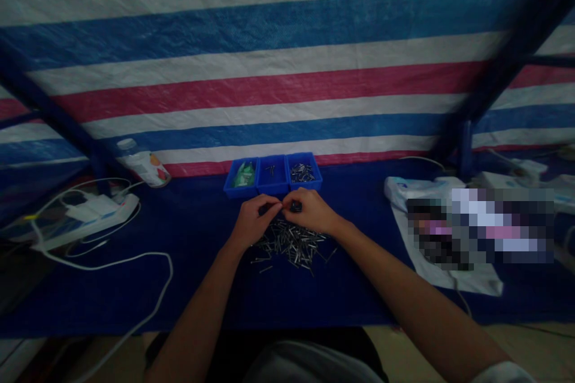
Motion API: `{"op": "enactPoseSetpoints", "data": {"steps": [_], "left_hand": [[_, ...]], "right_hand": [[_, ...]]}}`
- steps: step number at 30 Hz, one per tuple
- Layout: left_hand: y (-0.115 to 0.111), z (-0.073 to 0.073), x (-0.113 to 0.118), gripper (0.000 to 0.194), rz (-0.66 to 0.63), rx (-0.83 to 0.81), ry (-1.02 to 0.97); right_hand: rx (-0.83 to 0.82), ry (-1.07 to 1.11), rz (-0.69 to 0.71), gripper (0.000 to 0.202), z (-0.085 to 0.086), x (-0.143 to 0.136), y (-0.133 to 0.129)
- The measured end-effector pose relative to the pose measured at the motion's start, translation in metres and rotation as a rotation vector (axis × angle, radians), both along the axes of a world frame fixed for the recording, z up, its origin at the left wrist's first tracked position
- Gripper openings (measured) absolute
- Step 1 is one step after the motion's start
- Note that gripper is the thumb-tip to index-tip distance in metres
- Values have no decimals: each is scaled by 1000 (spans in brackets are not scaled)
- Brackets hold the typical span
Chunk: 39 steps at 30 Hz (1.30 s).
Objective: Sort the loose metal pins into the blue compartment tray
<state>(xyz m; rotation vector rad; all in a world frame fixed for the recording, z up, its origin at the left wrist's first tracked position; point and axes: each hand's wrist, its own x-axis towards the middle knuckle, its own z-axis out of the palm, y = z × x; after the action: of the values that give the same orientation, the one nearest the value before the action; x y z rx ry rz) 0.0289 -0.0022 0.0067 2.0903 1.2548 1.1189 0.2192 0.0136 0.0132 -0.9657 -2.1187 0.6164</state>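
A sheet of red, white and blue striped plastic (287,87) hangs behind the bench (350,287), which has a dark blue cover, with dark blue frame bars slanting at either side. On the bench, in front of the person, lies a loose pile of metal screws or nails (294,245), too small to tell which. The left hand (256,222) and the right hand (309,210) meet just above the far edge of that pile. The left grip is narrow, thumb and forefinger brought together; the right grip is likewise narrow, its fingertips meeting the left's. Whether either one pinches a small piece between them cannot be told. Just beyond the hands stand three blue trays side by side: the left tray (230,182) holds something green and white in clear wrapping, the middle tray (272,178) a few metal pieces, and the right tray (318,175) many more of them. Toward the left, a bottle (146,166) leans against the striped plastic, its white label showing orange and red fruit shapes; any lettering is too blurred to read. Near it lie a white power strip (121,213) with plugs in it and a looping white cable (166,287). On the right side, a white plastic bag (408,230) bears a small blue mark, unreadable, beside a patch blurred into squares.
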Motion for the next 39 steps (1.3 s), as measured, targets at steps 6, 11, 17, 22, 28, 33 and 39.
{"op": "enactPoseSetpoints", "data": {"steps": [6,11,17,22,28,33,39], "left_hand": [[0,0,0,19,89,-38,-61],[-1,3,-2,21,12,-186,-192],[0,7,-4,23,9,-270,-231],[0,8,-4,23,-20,-321,-279],[2,7,-4,24,46,-317,-335],[6,5,-8,25,185,-222,-321],[7,2,-15,24,132,-215,-199]], "right_hand": [[-32,108,2,16,-4,-6,-2],[-44,134,134,31,0,-4,-3],[-50,168,108,24,3,-1,-2],[-81,171,141,15,4,-2,-3],[-196,215,107,19,8,-1,-6],[-329,430,-81,34,8,8,9],[-455,610,-349,30,2,18,26]]}}
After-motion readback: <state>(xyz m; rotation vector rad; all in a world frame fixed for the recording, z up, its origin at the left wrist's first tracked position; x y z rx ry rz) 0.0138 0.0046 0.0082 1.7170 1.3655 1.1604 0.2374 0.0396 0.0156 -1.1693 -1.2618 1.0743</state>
